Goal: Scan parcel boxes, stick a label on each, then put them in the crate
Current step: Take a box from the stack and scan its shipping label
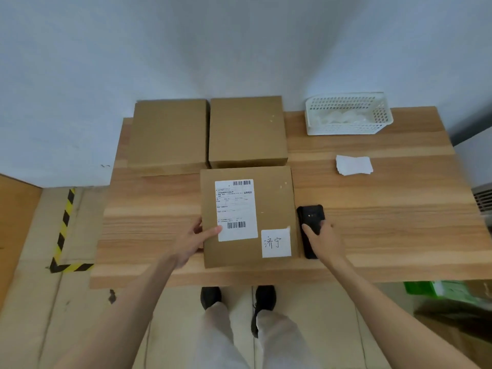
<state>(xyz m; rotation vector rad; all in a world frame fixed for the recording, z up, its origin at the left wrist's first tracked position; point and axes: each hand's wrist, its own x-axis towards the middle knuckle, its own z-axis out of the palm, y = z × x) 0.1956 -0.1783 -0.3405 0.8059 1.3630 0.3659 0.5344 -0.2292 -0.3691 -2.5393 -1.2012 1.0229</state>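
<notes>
On the floor at far left, a strip of yellow-and-black tape [64,230] forms an L beside the wooden table [386,235]. At the table's back edge, two plain cardboard boxes [167,134] [247,129] sit side by side against the wall. The left hand [194,241] holds the left side of the near parcel box [271,206], thumb lying on top at the edge of its printed shipping label [236,210], the other fingers hidden behind the box's side. A small handwritten label [276,243] is stuck at the box's near right corner. Just right of the box, the right hand [323,239] grips a black handheld scanner [311,222], fingers curled around it. Farther right lie a stack of blank labels [353,165] and, near the wall, a white perforated basket [348,114].
</notes>
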